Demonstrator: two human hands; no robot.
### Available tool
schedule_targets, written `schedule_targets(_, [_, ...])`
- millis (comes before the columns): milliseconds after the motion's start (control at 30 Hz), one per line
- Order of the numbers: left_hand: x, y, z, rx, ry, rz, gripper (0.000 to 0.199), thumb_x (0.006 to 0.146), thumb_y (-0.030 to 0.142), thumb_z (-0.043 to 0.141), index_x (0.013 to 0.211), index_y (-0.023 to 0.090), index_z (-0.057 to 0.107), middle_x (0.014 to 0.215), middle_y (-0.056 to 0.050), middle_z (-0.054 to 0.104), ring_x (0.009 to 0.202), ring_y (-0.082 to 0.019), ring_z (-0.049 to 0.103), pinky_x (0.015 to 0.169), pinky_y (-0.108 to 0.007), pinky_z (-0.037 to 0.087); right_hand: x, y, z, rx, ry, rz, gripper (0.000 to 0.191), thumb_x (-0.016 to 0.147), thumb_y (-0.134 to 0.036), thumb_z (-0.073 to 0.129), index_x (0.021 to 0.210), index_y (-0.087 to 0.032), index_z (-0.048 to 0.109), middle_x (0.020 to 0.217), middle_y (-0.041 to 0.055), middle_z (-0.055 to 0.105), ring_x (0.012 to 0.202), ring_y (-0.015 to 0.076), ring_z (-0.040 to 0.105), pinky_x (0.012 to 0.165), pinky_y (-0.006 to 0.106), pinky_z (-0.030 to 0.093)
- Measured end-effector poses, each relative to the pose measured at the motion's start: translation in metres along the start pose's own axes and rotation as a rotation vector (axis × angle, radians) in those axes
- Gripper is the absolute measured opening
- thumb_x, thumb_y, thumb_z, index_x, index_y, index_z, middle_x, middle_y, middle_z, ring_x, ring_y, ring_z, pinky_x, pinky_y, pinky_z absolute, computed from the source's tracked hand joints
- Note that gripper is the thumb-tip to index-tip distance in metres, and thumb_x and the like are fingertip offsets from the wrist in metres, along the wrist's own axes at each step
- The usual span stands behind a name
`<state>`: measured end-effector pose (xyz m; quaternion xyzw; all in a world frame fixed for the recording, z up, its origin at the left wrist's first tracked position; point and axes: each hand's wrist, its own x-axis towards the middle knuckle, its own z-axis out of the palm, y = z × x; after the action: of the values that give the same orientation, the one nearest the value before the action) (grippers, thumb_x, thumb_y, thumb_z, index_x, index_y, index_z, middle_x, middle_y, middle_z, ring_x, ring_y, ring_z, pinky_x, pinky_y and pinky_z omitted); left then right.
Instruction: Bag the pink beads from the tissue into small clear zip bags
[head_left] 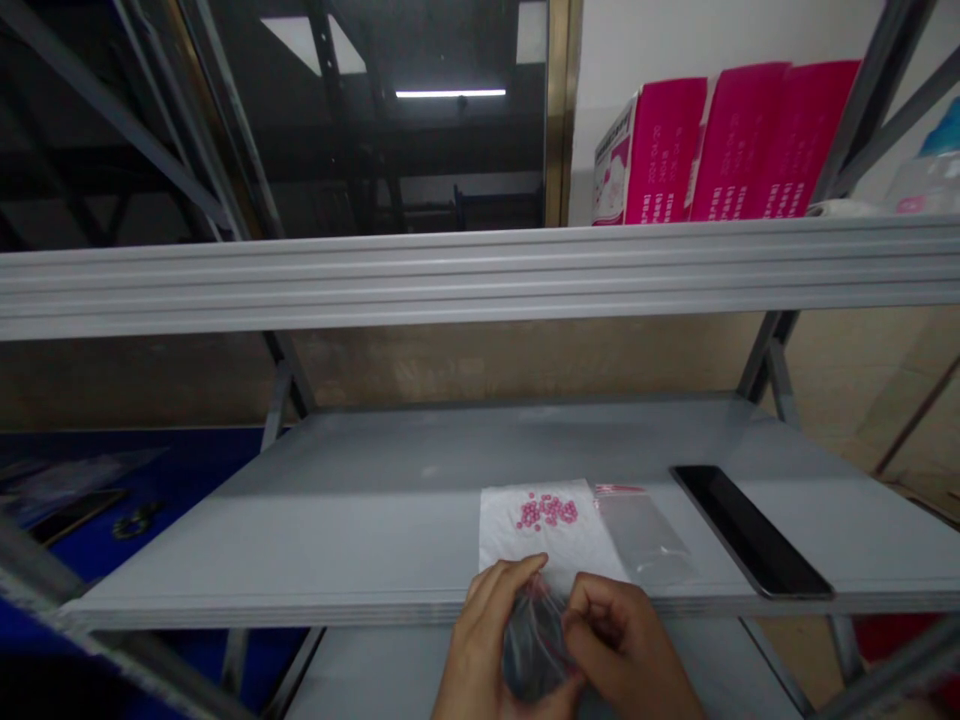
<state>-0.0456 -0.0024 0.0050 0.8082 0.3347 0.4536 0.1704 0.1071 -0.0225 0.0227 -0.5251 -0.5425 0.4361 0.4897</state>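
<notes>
"What are the hands doing, just nearer than the white paper sheet (551, 558)?"

"The left hand (480, 632) grips a clear plastic bag (534, 648) near its reddish mouth. The right hand (628, 640) has its fingertips bunched by the bag's edge; I cannot tell whether they pinch the film."

"So which step is this?"

"Handling the bag at its mouth, I'd judge. That calls for a steady left grip and light fingertip work from the right."

"And on the shelf (375, 530)?"

"Small pink beads (548, 511) lie loose on the sheet. Just right of it is a flat zip bag (645, 532) with a red-lined top; farther right, a dark smartphone (750, 530)."

"Any writing?"

"Beyond and above the sheet, to its right, magenta boxes (667, 150) carry sideways pale print. One line seems to read 2024/04/20; the rest is too blurred, and I can make out no brand."
</notes>
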Motion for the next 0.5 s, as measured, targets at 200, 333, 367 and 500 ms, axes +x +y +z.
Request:
schedule_targets(200, [0.003,0.007,0.001,-0.100,0.072,-0.067,0.072,0.053,0.002,0.073,0.117,0.029,0.057,0.103,-0.002,0.072,0.091,-0.023,0.070,0.078,-0.034,0.059,0.002,0.001,-0.004,-0.177,0.072,-0.035,0.019,0.062,-0.020,0.051,0.050,-0.024,0.036,0.047,-0.0071,0.035,0.045,0.0101,0.036,0.046,0.023,0.026])
schedule_targets(333, [0.003,0.004,0.004,-0.125,0.130,-0.102,0.059,0.057,0.003,0.070,0.110,0.027,0.062,0.099,-0.002,0.074,0.088,-0.022,0.071,0.076,-0.034,0.059,0.007,0.003,-0.005,-0.174,0.094,-0.080,0.028,0.071,-0.027,0.053,0.050,-0.024,0.034,0.047,-0.0066,0.034,0.045,0.0105,0.036,0.045,0.023,0.026])
schedule_targets(367, [0.003,0.001,0.005,-0.130,0.138,-0.119,0.054,0.059,0.004,0.068,0.108,0.026,0.063,0.096,-0.001,0.075,0.086,-0.022,0.072,0.075,-0.034,0.059,0.010,0.005,-0.005,-0.169,0.111,-0.101,0.031,0.076,-0.030,0.052,0.051,-0.024,0.034,0.048,-0.0061,0.035,0.045,0.0110,0.037,0.046,0.023,0.028])
schedule_targets(500, [0.004,-0.013,0.010,-0.088,0.144,-0.195,0.040,0.065,0.007,0.068,0.101,0.024,0.065,0.086,-0.001,0.076,0.080,-0.022,0.072,0.074,-0.038,0.058,0.039,0.017,-0.004,-0.384,0.201,-0.170,0.024,0.086,-0.030,0.047,0.064,-0.022,0.051,0.050,-0.0055,0.041,0.046,0.0128,0.044,0.048,0.024,0.030])
